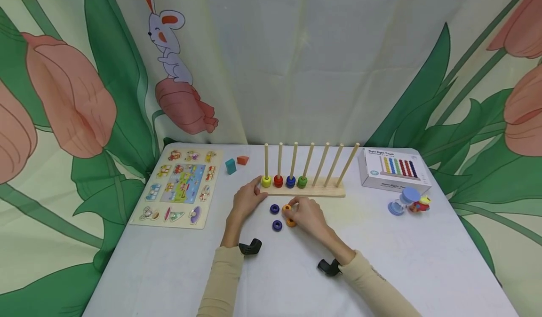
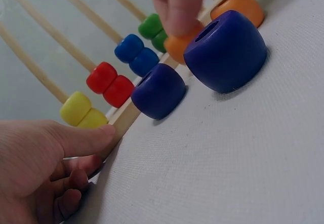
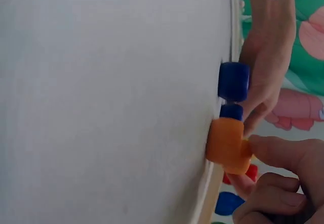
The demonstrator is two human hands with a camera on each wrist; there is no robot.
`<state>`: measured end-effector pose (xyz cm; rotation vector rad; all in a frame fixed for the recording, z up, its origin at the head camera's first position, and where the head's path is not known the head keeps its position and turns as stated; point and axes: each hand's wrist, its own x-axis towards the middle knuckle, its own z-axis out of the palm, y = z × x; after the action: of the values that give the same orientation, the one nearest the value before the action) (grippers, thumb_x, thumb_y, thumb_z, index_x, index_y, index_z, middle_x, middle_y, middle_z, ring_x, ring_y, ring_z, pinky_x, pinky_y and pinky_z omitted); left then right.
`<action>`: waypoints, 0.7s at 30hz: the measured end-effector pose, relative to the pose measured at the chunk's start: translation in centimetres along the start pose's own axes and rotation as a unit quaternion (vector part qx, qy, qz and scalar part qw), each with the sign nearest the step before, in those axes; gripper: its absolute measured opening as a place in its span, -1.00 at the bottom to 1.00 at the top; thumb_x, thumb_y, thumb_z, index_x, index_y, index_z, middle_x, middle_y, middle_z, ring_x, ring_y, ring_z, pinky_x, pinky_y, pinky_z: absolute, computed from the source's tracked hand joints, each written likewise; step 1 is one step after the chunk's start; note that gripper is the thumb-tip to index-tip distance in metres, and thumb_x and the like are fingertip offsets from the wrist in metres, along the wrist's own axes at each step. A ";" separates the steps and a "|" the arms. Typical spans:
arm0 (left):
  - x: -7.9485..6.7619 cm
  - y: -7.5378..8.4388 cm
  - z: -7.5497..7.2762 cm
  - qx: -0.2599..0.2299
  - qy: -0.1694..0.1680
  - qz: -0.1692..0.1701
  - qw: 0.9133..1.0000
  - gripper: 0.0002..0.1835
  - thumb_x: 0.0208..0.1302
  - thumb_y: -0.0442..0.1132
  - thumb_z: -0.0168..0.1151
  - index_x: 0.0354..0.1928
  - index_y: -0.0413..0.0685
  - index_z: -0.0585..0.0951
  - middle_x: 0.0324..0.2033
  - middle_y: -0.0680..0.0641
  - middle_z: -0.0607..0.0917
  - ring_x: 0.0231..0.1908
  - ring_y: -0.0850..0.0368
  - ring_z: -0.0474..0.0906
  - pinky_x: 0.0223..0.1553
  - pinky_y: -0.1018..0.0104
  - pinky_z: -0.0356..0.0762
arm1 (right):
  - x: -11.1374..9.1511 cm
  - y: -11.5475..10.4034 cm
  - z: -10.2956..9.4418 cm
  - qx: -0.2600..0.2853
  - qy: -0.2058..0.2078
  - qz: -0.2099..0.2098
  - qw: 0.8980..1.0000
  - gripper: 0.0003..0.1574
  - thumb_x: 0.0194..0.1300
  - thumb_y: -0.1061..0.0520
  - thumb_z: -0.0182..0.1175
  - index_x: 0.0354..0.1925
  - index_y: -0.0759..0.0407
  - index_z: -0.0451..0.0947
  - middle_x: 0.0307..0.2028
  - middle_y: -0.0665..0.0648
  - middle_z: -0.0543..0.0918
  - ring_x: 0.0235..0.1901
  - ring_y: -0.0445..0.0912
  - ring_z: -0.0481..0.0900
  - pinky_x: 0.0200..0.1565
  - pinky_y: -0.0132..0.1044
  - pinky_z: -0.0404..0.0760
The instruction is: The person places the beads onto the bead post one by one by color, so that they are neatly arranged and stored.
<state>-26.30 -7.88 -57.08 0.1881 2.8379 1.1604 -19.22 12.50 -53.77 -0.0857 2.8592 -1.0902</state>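
My left hand holds the left end of a wooden peg stand, thumb along its front edge. Two yellow beads, two red, two blue and two green are stacked on the first pegs from the left; the three pegs on the right are bare. In front of the stand, my right hand pinches an orange bead between thumb and finger. Another orange bead lies just nearer. Beside them on the cloth are two dark purple beads.
A picture puzzle board lies at the left, with a teal block and an orange block nearby. At the right stand a white toy box, a blue hourglass-like item and a small colourful figure. A printed curtain hangs behind.
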 end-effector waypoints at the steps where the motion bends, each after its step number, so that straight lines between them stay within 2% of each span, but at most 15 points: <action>1: 0.0 0.0 0.0 0.000 0.000 -0.001 1.000 -0.32 0.19 -0.03 0.33 0.34 -0.01 0.37 -0.56 0.07 0.50 -0.57 0.17 0.36 -0.49 0.27 0.24 | -0.1 -0.1 -0.2 0.000 0.007 -0.003 1.000 -0.59 0.09 -0.05 0.38 -0.21 0.22 0.64 -0.81 -0.06 0.42 -0.81 -0.22 0.30 -0.74 -0.36 0.18; 5: -0.1 0.0 0.0 0.003 0.001 -0.002 1.000 -0.31 0.18 -0.02 0.33 0.34 -0.01 0.37 -0.56 0.07 0.50 -0.57 0.16 0.36 -0.49 0.27 0.24 | -0.2 -0.8 -1.8 -0.002 0.043 -0.018 0.999 -0.60 0.14 -0.08 0.35 -0.18 0.18 0.65 -0.79 -0.03 0.38 -0.80 -0.21 0.26 -0.72 -0.35 0.17; 11: -0.3 0.1 -0.2 -0.006 0.004 0.007 1.000 -0.32 0.19 -0.04 0.33 0.34 -0.03 0.38 -0.57 0.06 0.50 -0.58 0.16 0.36 -0.52 0.27 0.24 | -0.5 -2.6 -6.9 0.011 0.129 -0.065 0.989 -0.57 0.19 -0.12 0.31 -0.15 0.18 0.65 -0.77 -0.01 0.35 -0.77 -0.16 0.22 -0.71 -0.33 0.14; 16: -0.2 -0.1 -0.2 -0.008 0.008 0.001 1.000 -0.31 0.19 -0.03 0.33 0.34 -0.01 0.37 -0.56 0.05 0.49 -0.57 0.15 0.35 -0.51 0.28 0.24 | -0.2 -4.1 -11.0 0.026 0.209 -0.107 0.972 -0.53 0.21 -0.15 0.28 -0.11 0.19 0.64 -0.76 0.01 0.32 -0.78 -0.11 0.23 -0.71 -0.30 0.14; 21: -0.3 -0.1 0.1 -0.005 0.002 0.000 1.000 -0.30 0.19 -0.02 0.33 0.35 0.00 0.36 -0.56 0.06 0.49 -0.57 0.16 0.35 -0.50 0.28 0.24 | 0.4 -4.5 -13.9 0.009 0.292 -0.134 0.947 -0.51 0.26 -0.15 0.23 -0.08 0.22 0.62 -0.75 0.02 0.31 -0.76 -0.09 0.24 -0.67 -0.25 0.15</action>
<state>-26.00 -7.94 -57.18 0.1840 2.8352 1.1770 -20.87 18.32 -40.40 -0.1828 3.4394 -1.3888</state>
